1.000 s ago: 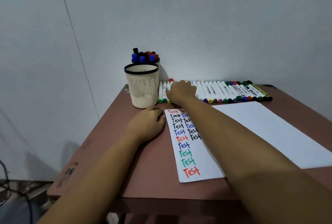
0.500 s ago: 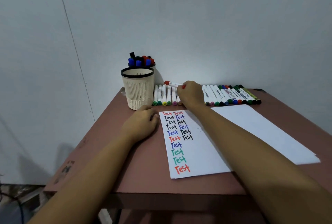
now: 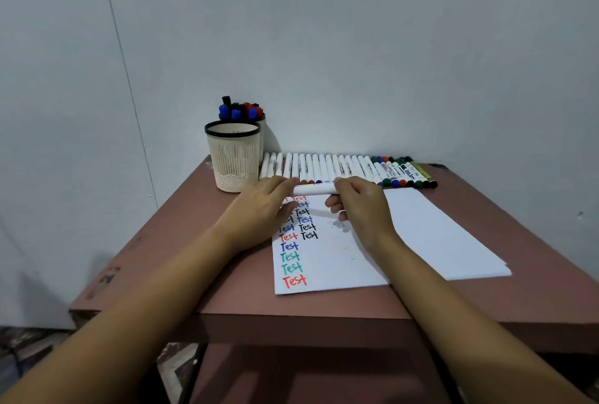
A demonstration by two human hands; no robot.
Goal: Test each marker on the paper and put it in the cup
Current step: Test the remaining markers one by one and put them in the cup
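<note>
A white marker (image 3: 313, 189) lies level above the top of the paper (image 3: 337, 261), held between both hands. My left hand (image 3: 259, 209) grips its left end and my right hand (image 3: 363, 206) grips its right end; its cap colour is hidden. The paper carries two columns of the word "Test" in red, black, blue and green. A cream mesh cup (image 3: 234, 160) with a black rim stands at the table's far left. Several white markers (image 3: 340, 168) lie in a row along the wall.
A second cup (image 3: 244, 113) full of blue, black and red capped markers stands behind the cream cup. A stack of blank white sheets (image 3: 437, 228) lies to the right on the brown table (image 3: 324, 303). The wall stands just behind the marker row.
My right hand lifted a marker out of the row and carried it toward me over the paper. My left hand left the table and took hold of the marker's left end.
</note>
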